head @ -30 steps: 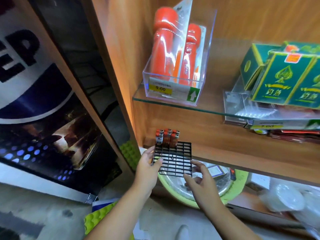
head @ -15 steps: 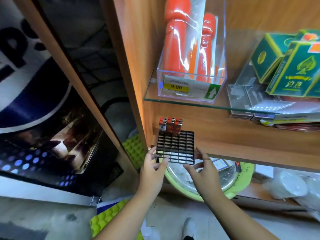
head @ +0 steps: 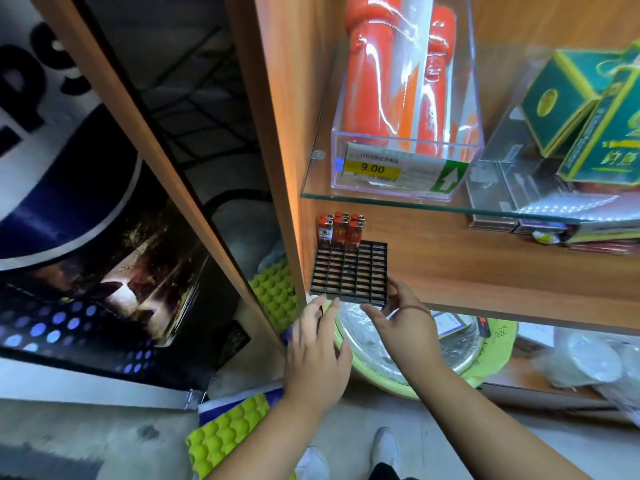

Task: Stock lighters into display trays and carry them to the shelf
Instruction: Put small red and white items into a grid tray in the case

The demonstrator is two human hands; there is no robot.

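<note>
A black grid display tray lies flat on the wooden shelf, left of centre in the frame. Its left edge is close against the upright side panel and its front edge is near the shelf's lip. A small cluster of red lighters with metal tops stands upright in the cells at the tray's back left corner; the other cells in view hold nothing.

The left hand reaches up from below with its fingers straight and slightly spread. The fingertips are at the tray's front left edge, and whether they touch it I cannot tell; the hand holds nothing. The right hand, with a thin red cord at the wrist, is spread loosely round the tray's front right corner. Its thumb lies along the front edge and its fingers come up beside the right edge, touching rather than clamping.

Above, a glass shelf carries a clear acrylic box of orange-red packaged items with a price tag reading 9.00. Green card boxes sit at the upper right. Under the wooden shelf is a green-rimmed basin covered in plastic film. Yellow-green egg-crate foam lies on the floor at the lower left.
</note>
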